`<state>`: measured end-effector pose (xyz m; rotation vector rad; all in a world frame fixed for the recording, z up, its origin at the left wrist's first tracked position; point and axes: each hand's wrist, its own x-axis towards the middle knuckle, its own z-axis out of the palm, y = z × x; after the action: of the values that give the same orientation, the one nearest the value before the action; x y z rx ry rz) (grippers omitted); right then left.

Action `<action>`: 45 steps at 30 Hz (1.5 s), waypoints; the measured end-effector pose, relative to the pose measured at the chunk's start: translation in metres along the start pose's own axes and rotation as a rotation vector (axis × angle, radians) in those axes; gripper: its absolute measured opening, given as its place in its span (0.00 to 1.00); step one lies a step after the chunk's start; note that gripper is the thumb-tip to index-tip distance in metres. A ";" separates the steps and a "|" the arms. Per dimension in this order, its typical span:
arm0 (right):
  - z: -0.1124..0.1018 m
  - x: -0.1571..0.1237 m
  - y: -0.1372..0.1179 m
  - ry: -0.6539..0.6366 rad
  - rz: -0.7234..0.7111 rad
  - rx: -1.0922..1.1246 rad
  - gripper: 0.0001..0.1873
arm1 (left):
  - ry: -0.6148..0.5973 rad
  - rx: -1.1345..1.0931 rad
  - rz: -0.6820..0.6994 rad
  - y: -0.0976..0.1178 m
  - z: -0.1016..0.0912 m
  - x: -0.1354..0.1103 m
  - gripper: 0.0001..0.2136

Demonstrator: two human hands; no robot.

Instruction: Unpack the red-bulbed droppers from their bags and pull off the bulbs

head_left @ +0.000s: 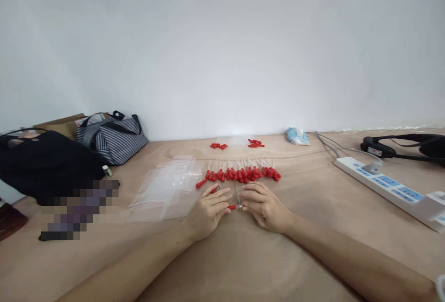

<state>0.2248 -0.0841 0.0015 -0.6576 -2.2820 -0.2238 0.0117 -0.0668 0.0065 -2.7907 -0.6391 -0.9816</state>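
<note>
Between my two hands lies a dropper [232, 207] with a red rubber bulb and a clear tube. My left hand [207, 209] is closed on its red bulb, and a second red bulb [214, 189] shows by the left fingers. At the clear end, the fingers of my right hand [264, 207] are pinched round the tube; their tips are partly hidden. Just beyond my hands lies a row of droppers [243, 174], red bulbs towards me and thin clear tubes pointing away. To the left, clear zip bags [149, 193] lie flat in an overlapping pile.
Near the wall are more red-bulbed droppers [256, 143] around a clear bag. A blue tissue pack [297, 136], a power strip [385, 183] with a cable and a black headset [399, 146] are on the right. A striped bag [120, 139] and a black bag [52, 163] stand left.
</note>
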 end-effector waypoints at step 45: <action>0.027 0.015 0.001 -0.002 0.501 0.210 0.12 | -0.099 0.171 -0.658 -0.051 -0.012 0.036 0.09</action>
<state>0.2000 -0.0685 -0.0069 -1.0829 -2.0277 0.2528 0.0082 -0.0114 0.0365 -2.5171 -1.6326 -0.8117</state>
